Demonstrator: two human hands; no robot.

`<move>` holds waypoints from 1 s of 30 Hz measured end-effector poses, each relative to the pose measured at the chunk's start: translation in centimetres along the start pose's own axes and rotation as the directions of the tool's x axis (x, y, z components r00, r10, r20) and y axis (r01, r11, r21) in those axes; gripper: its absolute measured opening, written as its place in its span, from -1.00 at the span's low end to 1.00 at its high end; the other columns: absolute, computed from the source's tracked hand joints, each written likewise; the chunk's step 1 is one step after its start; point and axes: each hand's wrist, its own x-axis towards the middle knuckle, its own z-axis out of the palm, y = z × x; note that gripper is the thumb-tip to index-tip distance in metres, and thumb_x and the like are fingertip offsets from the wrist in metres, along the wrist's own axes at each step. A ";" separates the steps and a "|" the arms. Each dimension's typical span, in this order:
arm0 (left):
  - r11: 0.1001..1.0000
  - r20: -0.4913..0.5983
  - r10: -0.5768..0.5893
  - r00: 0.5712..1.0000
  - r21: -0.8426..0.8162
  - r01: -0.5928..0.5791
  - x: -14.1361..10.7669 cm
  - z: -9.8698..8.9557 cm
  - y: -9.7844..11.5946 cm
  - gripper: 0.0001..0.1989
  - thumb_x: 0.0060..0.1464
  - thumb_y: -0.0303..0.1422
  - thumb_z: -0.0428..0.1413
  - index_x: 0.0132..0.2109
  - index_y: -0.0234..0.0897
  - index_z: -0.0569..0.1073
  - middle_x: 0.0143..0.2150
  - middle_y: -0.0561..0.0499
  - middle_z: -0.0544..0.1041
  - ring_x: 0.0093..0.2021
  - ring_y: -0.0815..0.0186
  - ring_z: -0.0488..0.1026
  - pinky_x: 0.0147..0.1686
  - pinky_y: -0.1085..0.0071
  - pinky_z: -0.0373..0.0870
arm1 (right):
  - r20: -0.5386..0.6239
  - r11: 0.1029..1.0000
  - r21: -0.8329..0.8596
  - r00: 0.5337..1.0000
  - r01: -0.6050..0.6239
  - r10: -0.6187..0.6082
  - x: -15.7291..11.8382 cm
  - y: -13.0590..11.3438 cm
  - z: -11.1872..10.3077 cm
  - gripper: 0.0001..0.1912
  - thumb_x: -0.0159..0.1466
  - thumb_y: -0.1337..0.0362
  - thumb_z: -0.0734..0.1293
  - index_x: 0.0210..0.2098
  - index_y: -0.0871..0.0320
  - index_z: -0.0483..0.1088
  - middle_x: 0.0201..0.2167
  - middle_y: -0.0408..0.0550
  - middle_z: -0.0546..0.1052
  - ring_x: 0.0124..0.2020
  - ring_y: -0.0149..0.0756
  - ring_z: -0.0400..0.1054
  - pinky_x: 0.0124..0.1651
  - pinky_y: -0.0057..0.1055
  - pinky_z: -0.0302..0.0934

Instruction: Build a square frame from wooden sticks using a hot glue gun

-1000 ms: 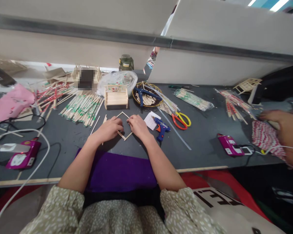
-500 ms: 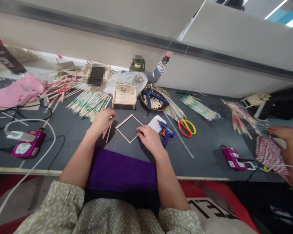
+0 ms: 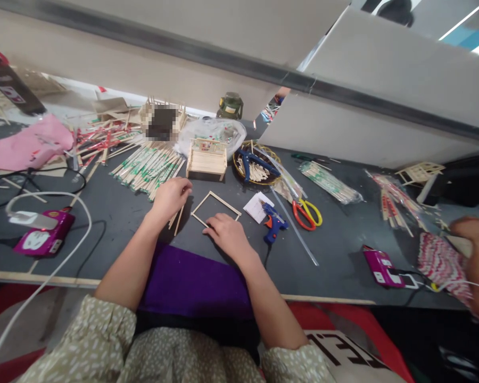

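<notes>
A small four-sided frame of wooden sticks (image 3: pixel 225 201) lies on the dark table in front of me. My right hand (image 3: pixel 228 237) grips its near side with thumb and fingers, and covers the near corner. To the left of the frame, my left hand (image 3: pixel 171 199) hovers low or rests with its fingers curled; whatever may be in them is hidden. Several loose wooden sticks (image 3: pixel 178 221) poke out below that hand. A blue glue gun (image 3: pixel 274 221) lies to the right of the frame, beside a white paper (image 3: pixel 256 206).
Behind the frame stand a small wooden stick bench (image 3: pixel 206 161) and a basket (image 3: pixel 277 178) of stick pieces. Wrapped chopsticks (image 3: pixel 143 171) lie left, scissors (image 3: pixel 306 214) right. A purple cloth (image 3: pixel 199 282) hangs at the near edge. Another person's hand (image 3: pixel 471 234) is far right.
My right hand has moved left and nearer along the stick frame, which has turned on the table. My left hand has stayed almost in place. The view has shifted slightly.
</notes>
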 end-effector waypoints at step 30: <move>0.994 0.068 0.059 0.996 0.088 -0.065 -0.1 1.9 1.9 -0.78 0.27 -0.40 0.00 -0.15 -0.26 0.55 -0.17 -0.09 0.56 -0.12 0.19 0.46 -0.19 0.34 0.37 | -0.465 0.906 0.333 0.791 -0.260 0.398 3.4 5.8 -1.1 -0.76 0.35 0.30 0.20 -0.19 0.15 0.52 -0.20 0.05 0.57 -0.13 -0.19 0.41 -0.04 -0.34 0.22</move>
